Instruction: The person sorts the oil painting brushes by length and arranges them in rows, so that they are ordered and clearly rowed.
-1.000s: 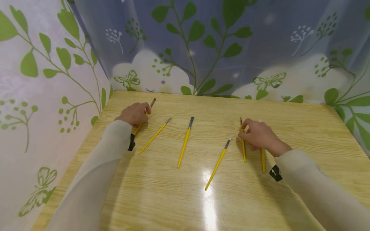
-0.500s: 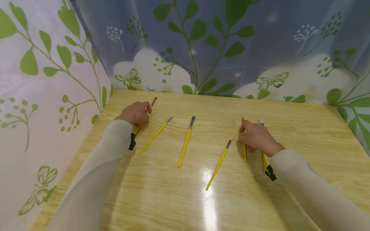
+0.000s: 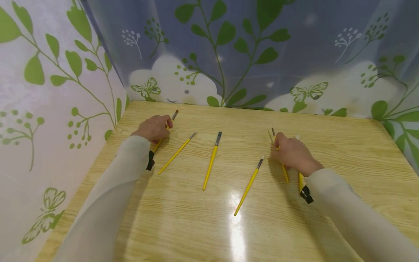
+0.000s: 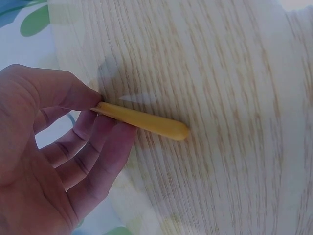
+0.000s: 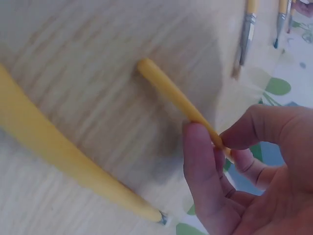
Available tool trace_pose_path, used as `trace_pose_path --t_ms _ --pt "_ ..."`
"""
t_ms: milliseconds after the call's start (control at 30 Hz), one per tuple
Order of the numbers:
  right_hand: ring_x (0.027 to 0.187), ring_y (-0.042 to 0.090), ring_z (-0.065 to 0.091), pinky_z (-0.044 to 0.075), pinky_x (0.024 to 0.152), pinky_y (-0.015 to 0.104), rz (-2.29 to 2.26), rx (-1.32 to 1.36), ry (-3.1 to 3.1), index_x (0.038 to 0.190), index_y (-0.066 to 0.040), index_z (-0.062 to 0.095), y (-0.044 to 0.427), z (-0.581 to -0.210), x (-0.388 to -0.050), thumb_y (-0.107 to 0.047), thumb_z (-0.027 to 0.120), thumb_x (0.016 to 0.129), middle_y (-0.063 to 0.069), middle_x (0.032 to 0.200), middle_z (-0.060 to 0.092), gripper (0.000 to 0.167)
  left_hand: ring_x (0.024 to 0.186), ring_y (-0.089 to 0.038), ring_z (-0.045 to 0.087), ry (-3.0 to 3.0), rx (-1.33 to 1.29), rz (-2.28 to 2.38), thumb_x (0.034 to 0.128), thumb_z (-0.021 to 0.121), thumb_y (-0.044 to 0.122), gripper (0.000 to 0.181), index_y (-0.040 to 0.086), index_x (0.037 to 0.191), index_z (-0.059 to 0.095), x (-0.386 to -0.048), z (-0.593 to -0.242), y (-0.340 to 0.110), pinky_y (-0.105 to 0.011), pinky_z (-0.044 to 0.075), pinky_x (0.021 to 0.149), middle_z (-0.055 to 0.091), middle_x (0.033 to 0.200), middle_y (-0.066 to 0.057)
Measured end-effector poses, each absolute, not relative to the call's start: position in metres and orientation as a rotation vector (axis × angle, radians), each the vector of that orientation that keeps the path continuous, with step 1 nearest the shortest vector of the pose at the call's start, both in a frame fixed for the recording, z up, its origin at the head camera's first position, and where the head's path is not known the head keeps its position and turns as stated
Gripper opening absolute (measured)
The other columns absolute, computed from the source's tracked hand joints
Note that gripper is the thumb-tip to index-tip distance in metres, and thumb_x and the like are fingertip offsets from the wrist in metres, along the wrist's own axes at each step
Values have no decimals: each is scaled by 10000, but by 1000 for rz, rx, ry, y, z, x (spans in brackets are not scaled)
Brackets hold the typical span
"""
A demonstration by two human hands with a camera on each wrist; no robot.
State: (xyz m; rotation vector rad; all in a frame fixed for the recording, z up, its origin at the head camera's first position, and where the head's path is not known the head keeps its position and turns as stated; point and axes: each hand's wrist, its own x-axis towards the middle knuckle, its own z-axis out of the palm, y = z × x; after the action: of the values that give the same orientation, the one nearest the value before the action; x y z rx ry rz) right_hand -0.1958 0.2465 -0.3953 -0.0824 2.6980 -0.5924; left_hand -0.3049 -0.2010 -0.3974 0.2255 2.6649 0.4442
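My left hand (image 3: 154, 128) pinches a yellow paintbrush (image 4: 146, 121) at the table's left; its reddish-brown tip points away from me in the head view. At the right, my right hand (image 3: 294, 152) grips a thin yellow paintbrush (image 5: 168, 90) between thumb and fingers. That brush slants, its handle end toward me, and the hand hides its middle. Partly under the right wrist lies a thicker paintbrush (image 3: 300, 182) with a pale tip. Between the hands lie a fine-tipped paintbrush (image 3: 176, 154), a flat dark-tipped paintbrush (image 3: 212, 160) and a white-tipped paintbrush (image 3: 248, 187).
All the brushes are on a light wood-grain table (image 3: 183, 218). Patterned cloth with leaves and butterflies (image 3: 309, 91) stands along the table's back and left edges. A bright reflection shines near the front middle.
My right hand has closed on the thin paintbrush and turned it, its handle end swinging to the right. The left hand keeps its place on its brush.
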Motion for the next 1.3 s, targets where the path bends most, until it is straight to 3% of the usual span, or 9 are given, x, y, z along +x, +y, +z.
trace_pose_path --t_ms 167,433,600,900,1167,1300 --pt "618 257 655 499 614 363 -644 -118 2673 1331 8 483 252 -387 -198 -197 598 1073 149 895 640 349 720 -259 667 2670 210 430 1036 566 115 330 116 1366 582 -307 -399 -201 -331 566 590 618 1343 -183" --pt "566 210 600 475 595 348 -627 -167 2696 1307 -10 561 252 -383 -199 -201 562 1112 47 713 577 273 744 -264 674 2663 210 435 1028 577 118 329 118 1357 581 -306 -399 -202 -330 575 597 612 1363 -182" --pt "573 220 608 475 605 361 -648 -179 2741 1323 -8 579 251 -384 -200 -189 546 1096 96 833 627 292 759 -267 679 2664 223 442 1028 576 119 327 110 1355 579 -306 -398 -202 -334 579 605 608 1354 -187" --pt "639 239 676 562 795 468 -701 -187 2769 1394 -6 602 247 -383 -204 -168 546 1074 274 1242 660 363 757 -264 666 2676 219 436 1018 580 112 321 117 1339 587 -306 -399 -202 -330 570 601 612 1307 -173" --pt "707 264 694 606 699 412 -820 -172 2743 1409 9 605 241 -380 -205 -133 550 1072 291 1281 641 370 751 -259 661 2676 228 436 1024 593 113 319 108 1343 586 -305 -398 -202 -322 565 591 609 1309 -182" --pt "808 277 728 662 746 449 -919 -146 2703 1427 11 597 238 -377 -207 -127 564 1092 299 1322 623 364 750 -254 667 2677 231 426 1037 595 127 326 114 1363 586 -306 -399 -202 -313 558 592 611 1332 -179"
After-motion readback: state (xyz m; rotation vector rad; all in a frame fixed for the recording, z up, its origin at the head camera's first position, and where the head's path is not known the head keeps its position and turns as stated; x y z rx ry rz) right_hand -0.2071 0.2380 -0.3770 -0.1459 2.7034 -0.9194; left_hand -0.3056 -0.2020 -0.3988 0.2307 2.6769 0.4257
